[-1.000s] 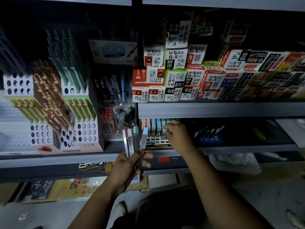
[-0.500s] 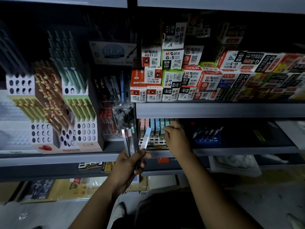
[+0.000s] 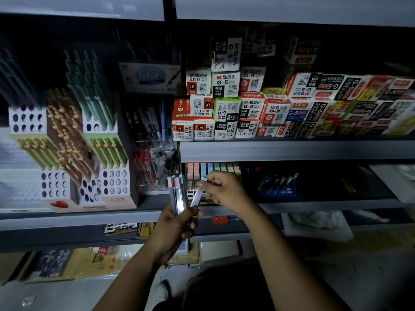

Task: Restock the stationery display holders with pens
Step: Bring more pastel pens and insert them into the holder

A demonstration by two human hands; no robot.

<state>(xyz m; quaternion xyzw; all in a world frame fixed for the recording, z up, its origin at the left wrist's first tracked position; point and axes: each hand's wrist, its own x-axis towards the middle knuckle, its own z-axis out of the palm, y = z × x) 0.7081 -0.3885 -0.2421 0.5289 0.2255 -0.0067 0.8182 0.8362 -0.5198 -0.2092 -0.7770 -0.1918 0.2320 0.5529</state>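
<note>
My left hand (image 3: 174, 223) grips a bundle of clear pens (image 3: 177, 194) with pink and teal caps, held upright in front of the lower shelf. My right hand (image 3: 224, 190) pinches the top of one blue-capped pen (image 3: 198, 192) that leans out of the bundle to the right; its lower end still sits in my left hand. Just behind both hands, under the shelf board, stands the display holder (image 3: 197, 194) with rows of pastel-capped pens (image 3: 213, 168).
Stacked pen refill boxes (image 3: 247, 108) fill the shelf above. Tiered white holders with green and orange pens (image 3: 67, 142) stand at the left, clear tubs of pens (image 3: 155, 158) beside them. A blue tray of dark pens (image 3: 277, 185) sits to the right.
My right hand has come back from the pastel holder to the bundle and taken hold of the blue-capped pen. My left hand has barely moved.
</note>
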